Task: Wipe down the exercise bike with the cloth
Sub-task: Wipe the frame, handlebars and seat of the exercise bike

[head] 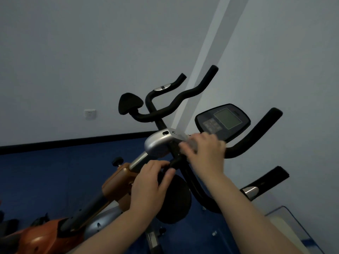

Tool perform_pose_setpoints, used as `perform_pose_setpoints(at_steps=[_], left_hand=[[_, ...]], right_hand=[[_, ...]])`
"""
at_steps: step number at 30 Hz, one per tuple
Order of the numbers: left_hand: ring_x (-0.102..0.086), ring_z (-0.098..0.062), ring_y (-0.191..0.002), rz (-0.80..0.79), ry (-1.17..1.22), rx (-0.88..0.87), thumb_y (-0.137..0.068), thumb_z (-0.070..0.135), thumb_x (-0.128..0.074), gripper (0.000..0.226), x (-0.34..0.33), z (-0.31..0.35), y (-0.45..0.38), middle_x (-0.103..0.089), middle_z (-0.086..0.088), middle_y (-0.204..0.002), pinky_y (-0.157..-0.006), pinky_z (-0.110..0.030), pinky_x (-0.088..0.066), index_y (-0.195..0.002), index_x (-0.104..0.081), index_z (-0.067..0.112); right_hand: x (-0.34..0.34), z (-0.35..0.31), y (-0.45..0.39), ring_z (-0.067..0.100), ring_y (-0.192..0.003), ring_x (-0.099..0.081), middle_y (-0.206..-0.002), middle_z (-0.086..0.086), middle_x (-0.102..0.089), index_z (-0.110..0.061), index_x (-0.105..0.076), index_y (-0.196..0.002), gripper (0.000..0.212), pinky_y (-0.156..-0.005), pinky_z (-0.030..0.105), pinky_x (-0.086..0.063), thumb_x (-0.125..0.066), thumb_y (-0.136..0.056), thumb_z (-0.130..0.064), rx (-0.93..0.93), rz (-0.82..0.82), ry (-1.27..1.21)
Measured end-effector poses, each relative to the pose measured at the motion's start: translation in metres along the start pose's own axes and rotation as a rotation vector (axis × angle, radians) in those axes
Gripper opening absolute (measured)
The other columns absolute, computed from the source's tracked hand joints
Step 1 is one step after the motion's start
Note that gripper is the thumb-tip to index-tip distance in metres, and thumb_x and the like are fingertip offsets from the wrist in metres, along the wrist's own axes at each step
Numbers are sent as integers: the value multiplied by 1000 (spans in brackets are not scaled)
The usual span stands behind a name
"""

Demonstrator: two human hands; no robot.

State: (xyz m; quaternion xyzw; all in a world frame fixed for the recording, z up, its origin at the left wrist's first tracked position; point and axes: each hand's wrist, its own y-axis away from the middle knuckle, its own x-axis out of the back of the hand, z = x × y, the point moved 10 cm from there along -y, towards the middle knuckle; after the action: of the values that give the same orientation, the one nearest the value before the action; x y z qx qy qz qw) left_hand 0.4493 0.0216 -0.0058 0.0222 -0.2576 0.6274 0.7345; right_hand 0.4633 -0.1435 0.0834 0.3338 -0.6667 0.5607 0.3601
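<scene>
My left hand (pixel 149 182) rests on the black pad (pixel 174 197) just under the handlebar stem, fingers laid close together over its upper edge, thumb along the side. My right hand (pixel 205 151) is higher, at the joint where the silver bracket (pixel 157 143) meets the black bars. Its fingers are blurred; they seem curled around something pale and flat (pixel 189 143), but I cannot tell whether that is the cloth or part of the bracket.

The exercise bike (pixel 117 178) fills the middle of my view, its orange frame running down to the lower left. The console (pixel 222 121) sits just behind my right hand, screen blank, buttons too small to read. 2 long black handlebars (pixel 190 90) curve up and away toward the wall, and another handle (pixel 256 132) sweeps off to the right past my right wrist. A second black pad (pixel 129 103) stands at the far left end of the bars, and a black knob (pixel 117 160) sticks out of the frame left of my left hand.

Open room lies to the left, over the blue floor (pixel 45 173) up to the black skirting board. The white wall (pixel 73 61) carries a socket (pixel 89 114). To the lower right, a clear-edged tray or box (pixel 293 222) crowds the corner near my right forearm. No brand or writing can be read anywhere.
</scene>
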Motion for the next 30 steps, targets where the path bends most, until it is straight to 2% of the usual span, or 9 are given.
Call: perform_pose_setpoints(at_steps=[3, 8, 11, 14, 17, 22, 24, 27, 30], left_hand=[[-55, 8, -96, 68, 50, 7, -98, 44, -36, 20, 3, 17, -17, -59, 25, -96, -75, -17, -44, -104, -55, 47], [-60, 1, -92, -64, -51, 49, -100, 27, -45, 22, -22, 33, -53, -63, 19, -104, -82, -28, -53, -114, -59, 37], [-60, -1, -88, -57, -121, -18, -99, 26, -45, 22, -26, 43, -54, -63, 16, -106, -78, -30, -54, -114, -61, 32], [-58, 4, -81, 12, -93, -53, -97, 23, -48, 21, -19, 41, -50, -63, 21, -95, -71, -23, -50, -107, -63, 34], [-56, 12, -82, 35, 5, 42, -98, 22, -46, 24, -15, 28, -48, -61, 27, -87, -68, -18, -43, -102, -60, 41], [-55, 14, -86, 14, 76, 105, -100, 25, -43, 24, -16, 20, -48, -63, 24, -88, -66, -16, -42, -98, -58, 44], [-55, 14, -86, 14, 45, 68, -99, 27, -44, 22, -17, 23, -46, -62, 24, -86, -64, -14, -42, -100, -58, 43], [-57, 12, -84, 25, 25, 29, -97, 28, -44, 21, -15, 26, -47, -62, 24, -80, -61, -13, -41, -97, -57, 44], [-58, 11, -83, 41, 36, 18, -97, 29, -41, 20, -13, 27, -46, -61, 24, -79, -60, -13, -42, -95, -54, 45]], right_hand=[[-5, -4, 3, 16, -99, -49, -101, -7, -57, -30, -63, -105, 30, -81, 33, -32, -56, -88, -54, 135, -82, 13], [32, 70, 0, 18, -104, -49, -104, -4, -59, -29, -64, -107, 23, -83, 33, -29, -57, -93, -46, -337, 77, -128], [30, 62, 6, -1, -104, -49, -94, -18, -61, -40, -61, -92, 4, -93, 37, -36, -59, -92, -43, -361, 14, -475], [43, 58, 3, 13, -99, -59, -88, -15, -67, -37, -65, -87, 8, -89, 43, -50, -62, -90, -44, -340, -45, -614], [55, 51, -3, 2, -83, -61, -86, -15, -66, -36, -63, -87, 8, -74, 32, -53, -65, -87, -44, -291, -24, -618], [24, 50, 3, 12, -88, -55, -109, -9, -53, -28, -47, -107, 26, -67, 31, -43, -55, -93, -48, -348, -141, -268], [23, 47, 5, 9, -83, -54, -104, -12, -53, -31, -47, -105, 18, -61, 26, -37, -55, -95, -44, -320, -97, -221], [34, 37, -3, -2, -80, -56, -88, -22, -59, -39, -50, -94, 12, -62, 19, -40, -61, -91, -38, -293, -3, -392], [33, 34, -11, -3, -73, -56, -82, -20, -62, -37, -52, -92, 10, -59, 21, -41, -61, -91, -38, -319, -23, -415]])
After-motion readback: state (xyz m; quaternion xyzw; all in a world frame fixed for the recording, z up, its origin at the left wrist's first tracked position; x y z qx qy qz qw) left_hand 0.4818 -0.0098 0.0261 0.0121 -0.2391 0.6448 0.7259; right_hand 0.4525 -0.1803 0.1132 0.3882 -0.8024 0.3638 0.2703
